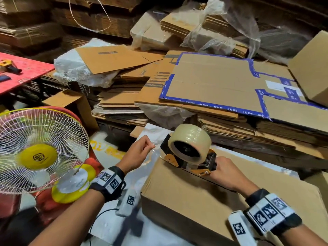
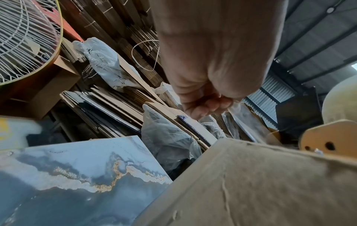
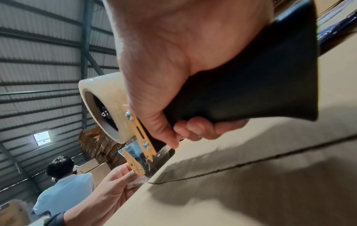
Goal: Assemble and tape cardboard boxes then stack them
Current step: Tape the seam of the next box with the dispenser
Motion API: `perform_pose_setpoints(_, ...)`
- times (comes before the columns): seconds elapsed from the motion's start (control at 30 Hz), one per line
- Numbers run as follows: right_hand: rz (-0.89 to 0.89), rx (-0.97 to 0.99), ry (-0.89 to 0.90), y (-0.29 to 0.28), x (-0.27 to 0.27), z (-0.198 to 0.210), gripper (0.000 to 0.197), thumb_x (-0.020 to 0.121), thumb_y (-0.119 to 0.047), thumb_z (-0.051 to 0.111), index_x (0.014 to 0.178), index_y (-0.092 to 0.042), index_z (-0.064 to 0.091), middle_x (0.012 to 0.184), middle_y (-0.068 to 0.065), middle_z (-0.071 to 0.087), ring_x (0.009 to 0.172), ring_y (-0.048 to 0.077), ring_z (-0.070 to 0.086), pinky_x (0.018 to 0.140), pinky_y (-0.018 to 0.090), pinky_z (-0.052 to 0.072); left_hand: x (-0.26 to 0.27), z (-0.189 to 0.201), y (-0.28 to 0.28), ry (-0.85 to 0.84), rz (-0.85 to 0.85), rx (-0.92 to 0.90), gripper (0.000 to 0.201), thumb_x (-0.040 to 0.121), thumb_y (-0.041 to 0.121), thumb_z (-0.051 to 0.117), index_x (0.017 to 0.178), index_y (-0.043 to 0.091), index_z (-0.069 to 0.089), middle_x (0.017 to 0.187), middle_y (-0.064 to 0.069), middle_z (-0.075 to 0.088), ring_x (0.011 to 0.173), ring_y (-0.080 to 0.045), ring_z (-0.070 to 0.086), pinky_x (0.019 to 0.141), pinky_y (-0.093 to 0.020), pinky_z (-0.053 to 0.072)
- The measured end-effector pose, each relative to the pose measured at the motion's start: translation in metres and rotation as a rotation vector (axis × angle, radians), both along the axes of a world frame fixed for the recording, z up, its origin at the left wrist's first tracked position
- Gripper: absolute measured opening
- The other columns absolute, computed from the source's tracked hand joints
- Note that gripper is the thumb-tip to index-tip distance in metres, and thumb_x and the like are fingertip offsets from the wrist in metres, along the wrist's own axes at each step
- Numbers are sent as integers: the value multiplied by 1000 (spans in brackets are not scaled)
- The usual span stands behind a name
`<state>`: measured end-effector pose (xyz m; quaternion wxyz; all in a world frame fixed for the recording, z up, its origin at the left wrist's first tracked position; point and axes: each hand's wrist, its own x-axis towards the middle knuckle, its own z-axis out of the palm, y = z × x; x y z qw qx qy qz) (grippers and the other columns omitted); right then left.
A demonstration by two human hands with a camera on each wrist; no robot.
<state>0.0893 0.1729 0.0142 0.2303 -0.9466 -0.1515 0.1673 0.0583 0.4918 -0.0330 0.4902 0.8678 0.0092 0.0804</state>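
Cardboard box [image 1: 204,197] lies directly under both hands, flaps folded shut, centre seam [image 3: 251,162] running from the far edge back beneath the right wrist; no tape visible along the seam on this side of the dispenser. Tape dispenser [image 1: 191,157], orange-and-black frame with a full roll of clear packing tape [image 1: 190,142], sits nose-down at the far end of the box top, at the seam's start. Right hand [image 1: 225,173] is wrapped round the black handle [image 3: 251,94], fingers curled under it, thumb forward along the frame. Left hand [image 1: 138,155], just to the left of the dispenser nose and beyond the box's far edge, pinches the free end of the clear tape [image 1: 154,151] between thumb and fingertips [image 2: 208,107]; the film stretches from the pinch back to the dispenser's mouth. Judgement: taping step is in hand, at its very start, leader pulled out but not yet stuck down. Next move seems to call for pressing the leader over the far edge onto the end wall, then drawing the dispenser toward the body along the seam with steady downward pressure, keeping it centred. Outward from the left hand: a table fan [image 1: 39,150] beyond the wrist, stacks of flattened cartons [image 1: 221,89] ahead of both hands. Another person [image 3: 63,183] stands past the left hand in the right wrist view. Stacking not begun for this box.
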Motion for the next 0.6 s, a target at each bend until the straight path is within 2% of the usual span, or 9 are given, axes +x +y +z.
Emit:
perform_pose_setpoints(0.07,10,14,10,3,-1,2,25,74,-43,71,79,-18,68,74,-2,70,70,21,64,62,39,53,3,-1,3,-1,-5,1,20,102,20,59,83,21,52,72,7,53,61,-2,47,58,-17,39)
perform_pose_setpoints(0.13,0,33,27,7,-3,7,31,70,-48,69,76,-17,67,72,-2,68,67,20,62,58,34,47,5,-3,5,1,-20,5,19,102,20,58,84,19,53,71,6,53,60,-2,46,58,-18,38)
perform_pose_setpoints(0.2,-23,38,48,9,-6,10,39,63,-52,63,74,-14,65,70,1,66,66,25,60,56,34,42,6,-7,7,9,-30,6,17,103,21,57,87,15,54,73,4,54,61,-3,45,59,-22,39)
perform_pose_setpoints(0.27,-21,30,59,9,-6,9,40,67,-56,68,75,-17,65,71,0,67,67,24,60,57,36,45,7,-13,7,9,-38,-10,18,103,22,57,88,14,53,72,4,53,60,-4,44,60,-25,40)
perform_pose_setpoints(0.37,-23,0,54,8,-3,2,28,79,-43,76,74,-18,63,72,-1,66,67,22,60,57,36,44,8,-25,8,-7,-43,-34,18,103,21,57,87,14,52,68,5,51,59,-6,42,59,-28,38)
perform_pose_setpoints(0.47,-41,-39,36,9,0,-4,24,78,-40,76,77,-18,65,72,-2,67,67,22,62,58,39,49,7,-39,4,1,-45,-31,17,104,17,55,89,11,52,72,4,52,62,-6,45,60,-26,37)
perform_pose_setpoints(0.53,-44,-75,35,10,1,-7,23,77,-36,74,76,-16,64,70,0,67,66,26,63,57,44,50,4,-49,-4,-12,-96,39,13,105,17,51,93,12,48,75,4,54,65,-6,50,61,-24,38)
perform_pose_setpoints(0.6,-46,-104,29,10,2,-10,21,77,-33,73,76,-14,63,68,1,66,64,27,62,58,46,51,2,-58,-15,-8,-164,107,8,108,22,43,103,17,41,78,-3,58,67,-11,55,64,-34,44)
